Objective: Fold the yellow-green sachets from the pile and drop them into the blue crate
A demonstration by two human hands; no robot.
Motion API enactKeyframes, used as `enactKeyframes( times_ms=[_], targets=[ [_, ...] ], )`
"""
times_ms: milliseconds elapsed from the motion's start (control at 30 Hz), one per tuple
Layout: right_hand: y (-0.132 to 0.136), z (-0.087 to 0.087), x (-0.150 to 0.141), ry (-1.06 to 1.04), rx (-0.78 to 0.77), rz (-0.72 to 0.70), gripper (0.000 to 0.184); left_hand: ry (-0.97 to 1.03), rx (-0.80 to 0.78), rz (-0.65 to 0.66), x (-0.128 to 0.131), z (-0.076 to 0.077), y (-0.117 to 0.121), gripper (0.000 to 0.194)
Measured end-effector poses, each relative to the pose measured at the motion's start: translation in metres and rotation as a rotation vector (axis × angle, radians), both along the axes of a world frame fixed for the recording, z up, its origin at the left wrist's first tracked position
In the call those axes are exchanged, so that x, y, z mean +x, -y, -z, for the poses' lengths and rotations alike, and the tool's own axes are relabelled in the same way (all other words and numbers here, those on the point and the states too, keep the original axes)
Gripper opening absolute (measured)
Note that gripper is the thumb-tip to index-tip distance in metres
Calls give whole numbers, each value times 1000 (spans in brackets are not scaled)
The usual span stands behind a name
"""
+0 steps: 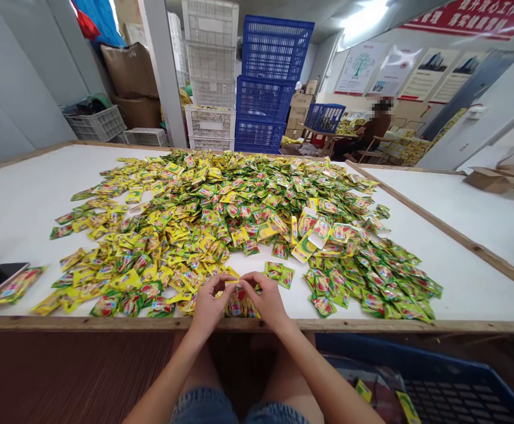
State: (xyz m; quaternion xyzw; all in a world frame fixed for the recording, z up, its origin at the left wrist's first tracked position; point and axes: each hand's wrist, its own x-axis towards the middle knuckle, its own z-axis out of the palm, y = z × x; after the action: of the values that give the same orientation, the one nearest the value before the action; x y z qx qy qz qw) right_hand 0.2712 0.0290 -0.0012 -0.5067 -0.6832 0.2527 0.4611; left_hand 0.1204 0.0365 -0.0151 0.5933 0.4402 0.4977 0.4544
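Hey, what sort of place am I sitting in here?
Probably a packing workshop: small printed packets lie heaped across a broad white table, with tall stacks of blue plastic crates and white ones behind it.

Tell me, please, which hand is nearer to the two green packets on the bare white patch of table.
The right hand. It is just this side of the two green packets, slightly to their left; the left hand is farther left.
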Motion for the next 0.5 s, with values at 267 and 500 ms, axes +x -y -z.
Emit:
enactKeyframes(
  times_ms=[267, 500],
  targets=[
    [6, 17, -3, -89, -3, -13, 14, 19, 8, 42, -4, 8, -2, 17],
    [39, -17, 36, 1, 31, 52, 19, 105, -20, 55, -11, 4, 9, 30]
  ],
)
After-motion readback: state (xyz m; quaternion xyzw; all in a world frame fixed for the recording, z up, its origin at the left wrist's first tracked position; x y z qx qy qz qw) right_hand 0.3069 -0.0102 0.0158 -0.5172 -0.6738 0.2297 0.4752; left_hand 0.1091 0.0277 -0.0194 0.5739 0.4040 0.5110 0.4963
